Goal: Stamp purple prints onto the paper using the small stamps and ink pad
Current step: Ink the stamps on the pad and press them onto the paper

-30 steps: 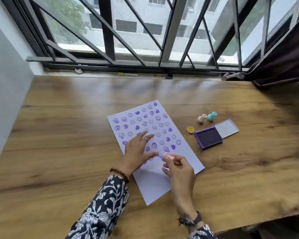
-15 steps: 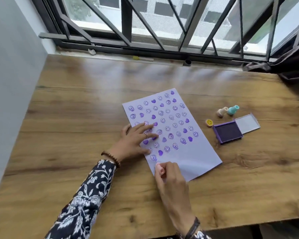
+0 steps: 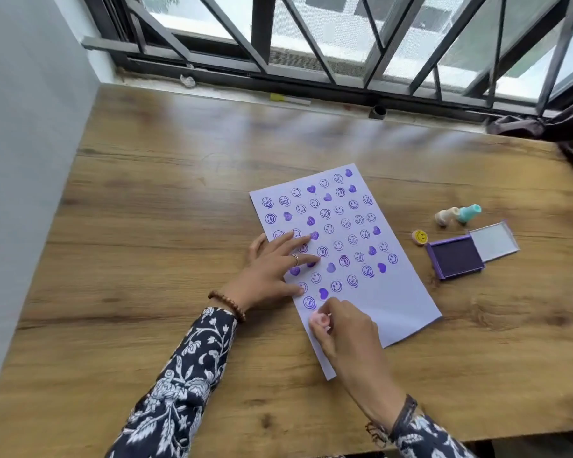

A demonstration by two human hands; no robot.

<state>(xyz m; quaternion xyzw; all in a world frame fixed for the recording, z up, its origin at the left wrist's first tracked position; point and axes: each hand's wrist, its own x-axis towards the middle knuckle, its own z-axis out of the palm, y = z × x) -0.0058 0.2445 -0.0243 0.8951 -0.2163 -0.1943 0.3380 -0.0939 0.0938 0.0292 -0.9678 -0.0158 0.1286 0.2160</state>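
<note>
Head view: wood-grain table (image 3: 146,226), matte. Pale lilac paper (image 3: 391,292) is a flat rectangle, long axis running near-left to far-right, covered in purple smiley and heart prints. Left hand (image 3: 272,269) lies flat, fingers spread, pressing the paper's left edge; holds nothing. Right hand (image 3: 344,328) is pinched closed around a small pink stamp (image 3: 320,320) at the paper's near-left part; can't tell if the stamp face touches. Right of the paper: square purple ink pad (image 3: 455,261), lid open, with cream stamp (image 3: 445,216), teal stamp (image 3: 468,213) and yellow smiley stamp (image 3: 420,237) lying just beyond it.
</note>
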